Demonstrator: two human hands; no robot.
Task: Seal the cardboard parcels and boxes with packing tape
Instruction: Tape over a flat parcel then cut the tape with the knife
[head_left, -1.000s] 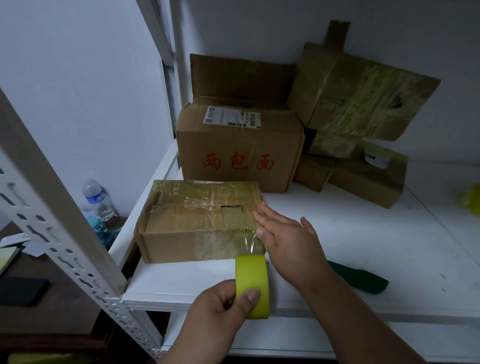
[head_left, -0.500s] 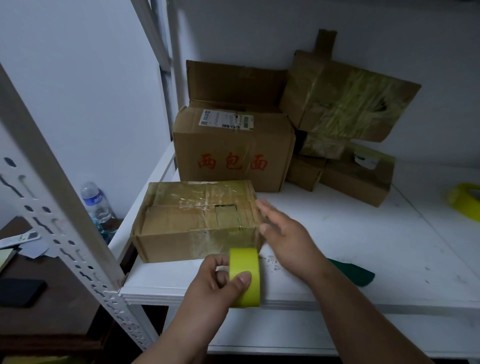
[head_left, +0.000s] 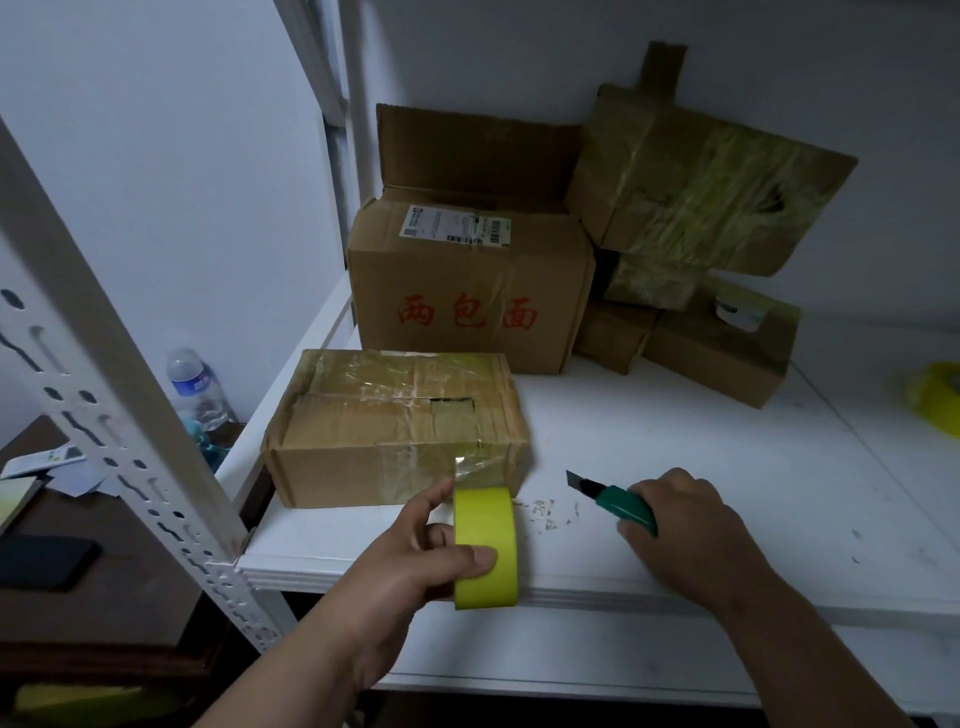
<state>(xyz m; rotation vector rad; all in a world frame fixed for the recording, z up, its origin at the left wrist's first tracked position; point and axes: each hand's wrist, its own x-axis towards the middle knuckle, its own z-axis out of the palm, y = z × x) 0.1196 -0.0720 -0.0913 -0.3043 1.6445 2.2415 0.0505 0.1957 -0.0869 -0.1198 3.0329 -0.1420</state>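
A flat cardboard parcel wrapped in clear tape lies at the front left of the white shelf. My left hand grips a yellow-cored tape roll just in front of the parcel, and a strip of clear tape runs from the roll up onto the parcel's front face. To the right, my right hand holds a green utility knife low over the shelf, its blade out and pointing left toward the tape strip.
A taller box with red characters stands behind the parcel, its rear flap up. Taped boxes are piled at the back right. Another yellow tape roll sits at the right edge. A perforated shelf post and a water bottle stand left.
My right hand left the parcel's right end, moved right and picked up the green knife from the shelf. The left hand keeps the tape roll at the parcel's front.
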